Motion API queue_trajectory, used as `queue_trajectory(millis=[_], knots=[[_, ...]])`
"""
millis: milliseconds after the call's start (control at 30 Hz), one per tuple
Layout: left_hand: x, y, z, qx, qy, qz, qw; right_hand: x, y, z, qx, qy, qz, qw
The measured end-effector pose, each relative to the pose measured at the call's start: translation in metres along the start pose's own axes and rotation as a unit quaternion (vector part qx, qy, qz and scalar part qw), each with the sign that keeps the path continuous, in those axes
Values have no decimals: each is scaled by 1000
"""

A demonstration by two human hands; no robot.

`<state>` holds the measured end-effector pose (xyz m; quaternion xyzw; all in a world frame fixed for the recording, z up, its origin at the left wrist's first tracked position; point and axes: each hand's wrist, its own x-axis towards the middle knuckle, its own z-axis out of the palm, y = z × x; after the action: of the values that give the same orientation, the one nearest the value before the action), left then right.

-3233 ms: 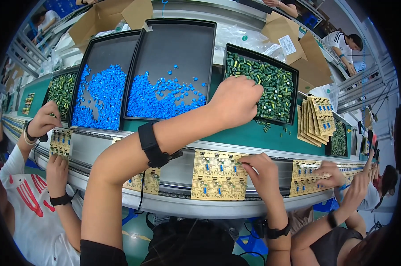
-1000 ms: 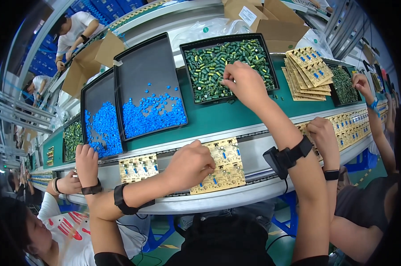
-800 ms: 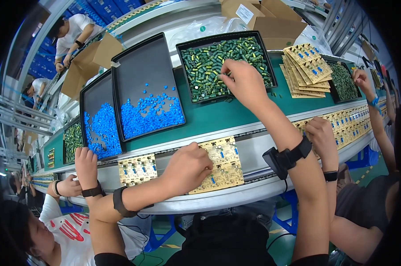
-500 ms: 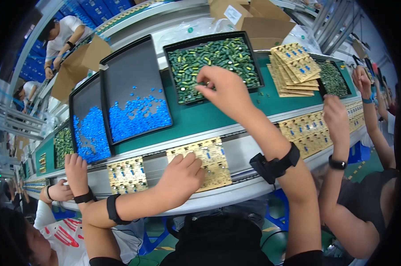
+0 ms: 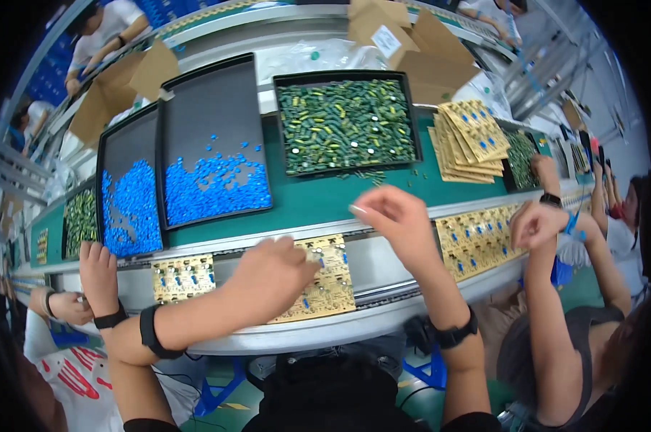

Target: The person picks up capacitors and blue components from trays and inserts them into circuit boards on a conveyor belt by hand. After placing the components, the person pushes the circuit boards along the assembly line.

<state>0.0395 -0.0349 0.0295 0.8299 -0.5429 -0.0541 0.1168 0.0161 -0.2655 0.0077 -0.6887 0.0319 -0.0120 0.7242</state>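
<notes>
My left hand [image 5: 273, 279] is over a tan circuit board [image 5: 332, 291] on the rail line, its fingers bent down in a pinch. The board has small blue and dark parts on it; my hand and forearm cover its left side. My right hand [image 5: 397, 219] hovers right of that board, above the rail, with thumb and fingers drawn together. Whatever either hand's fingertips hold is too small to make out. Beyond my right hand lies a black tray [image 5: 276, 122] full of green cylindrical components [image 5: 347, 126], with several loose ones in front of it.
Two black trays [image 5: 210, 97] of blue components [image 5: 217, 191] stand at the left. Stacked tan boards [image 5: 469, 140] lie right of the green components. More boards [image 5: 185, 279] sit along the rail. Co-workers' hands [image 5: 98, 277] work close on both sides. Open cardboard boxes [image 5: 426, 68] stand behind.
My right hand has moved back from the green component tray toward the rail. My left hand stays over the board. The whole view has shifted slightly.
</notes>
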Motion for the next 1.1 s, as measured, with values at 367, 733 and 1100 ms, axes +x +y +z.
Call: queue_trajectory(millis=[367,733,1100], knots=[[108,-98,10,130,220,-109,961,-45,11,-9,-7,-5,128,992],[122,-87,18,106,231,-80,964,-79,23,20,-359,-25,16,933],[117,-87,22,49,270,-113,955,-76,18,26,-392,-33,5,919]])
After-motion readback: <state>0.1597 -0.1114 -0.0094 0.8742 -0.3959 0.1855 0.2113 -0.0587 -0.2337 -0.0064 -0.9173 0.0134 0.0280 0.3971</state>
